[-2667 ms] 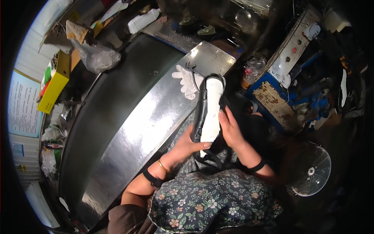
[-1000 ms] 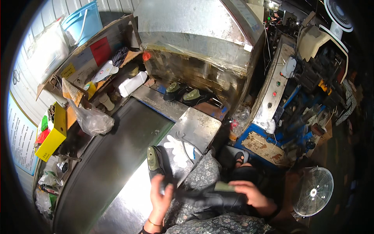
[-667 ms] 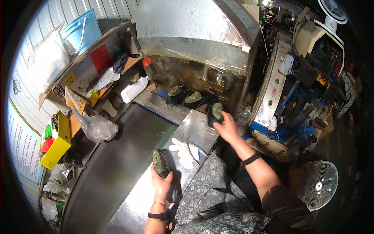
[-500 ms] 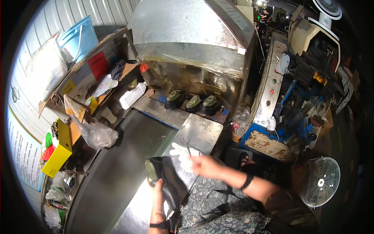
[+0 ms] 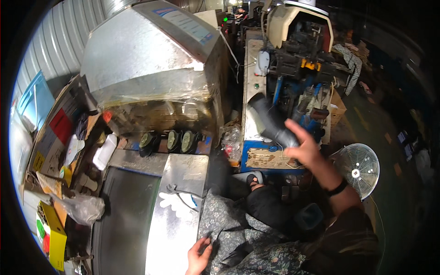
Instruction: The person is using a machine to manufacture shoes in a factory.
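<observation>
My right hand (image 5: 306, 145) grips a black boot (image 5: 273, 123), held out to the right in front of the machine bench. The boot is slightly blurred, with a paler patch along its side. My left hand (image 5: 200, 256) rests low by my flowered apron (image 5: 229, 220), fingers loosely bent and apart, holding nothing. A metal plate (image 5: 158, 247) lies to the left of that hand. On it are a white glove (image 5: 174, 205) and a dark-handled tool like pliers (image 5: 179, 191), lying partly over the glove.
Three dark shoes with green soles (image 5: 174, 141) stand at the mouth of a metal hood (image 5: 146, 50). A dark conveyor belt (image 5: 126, 215) runs beside the plate. The blue-framed bench (image 5: 263, 158) carries a machine (image 5: 298, 41). A fan (image 5: 355, 172) stands at right.
The boot has passed from my left hand to my right and moved far right. The tool from my right hand now lies on the glove. My view has turned right.
</observation>
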A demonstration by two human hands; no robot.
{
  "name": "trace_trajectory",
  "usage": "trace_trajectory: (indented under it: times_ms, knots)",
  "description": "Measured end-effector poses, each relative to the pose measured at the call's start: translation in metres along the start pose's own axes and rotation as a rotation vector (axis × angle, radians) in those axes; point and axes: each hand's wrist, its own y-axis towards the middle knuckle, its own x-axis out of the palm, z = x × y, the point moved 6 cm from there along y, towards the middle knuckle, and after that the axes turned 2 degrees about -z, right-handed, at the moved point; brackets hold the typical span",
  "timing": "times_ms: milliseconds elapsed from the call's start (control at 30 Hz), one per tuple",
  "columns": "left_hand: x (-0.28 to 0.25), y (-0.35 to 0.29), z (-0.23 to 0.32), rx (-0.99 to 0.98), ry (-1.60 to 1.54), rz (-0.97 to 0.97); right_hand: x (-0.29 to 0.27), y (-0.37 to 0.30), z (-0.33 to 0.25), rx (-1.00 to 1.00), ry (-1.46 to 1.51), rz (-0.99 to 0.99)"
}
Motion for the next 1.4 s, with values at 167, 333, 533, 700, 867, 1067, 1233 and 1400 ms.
trace_trajectory:
  times_ms: [167,333,533,700,867,1067,1233,1400]
  knots:
    - [0.000,-0.015,-0.044,-0.005,-0.074,0.073,-0.145,0.075,0.011,-0.085,-0.736,0.421]
    - [0.010,-0.012,-0.042,-0.006,-0.163,0.137,-0.206,0.115,0.042,0.286,-1.086,0.469]
    - [0.020,-0.001,-0.051,0.030,0.035,0.154,-0.211,0.123,0.064,0.369,-1.166,0.240]
    - [0.031,0.007,-0.047,0.108,0.249,0.083,-0.185,0.099,0.088,0.385,-1.153,0.227]
    - [0.042,0.005,-0.002,0.126,0.615,0.082,-0.175,0.085,0.090,0.222,-1.169,0.381]
    - [0.057,0.003,0.039,0.160,0.726,0.054,-0.187,0.108,0.091,0.169,-1.169,0.428]
    - [0.050,0.008,0.035,0.083,0.771,-0.011,-0.200,0.148,0.103,0.039,-1.204,0.416]
    - [0.013,-0.018,0.037,0.186,0.711,0.071,-0.252,0.219,0.168,0.053,-1.339,0.198]
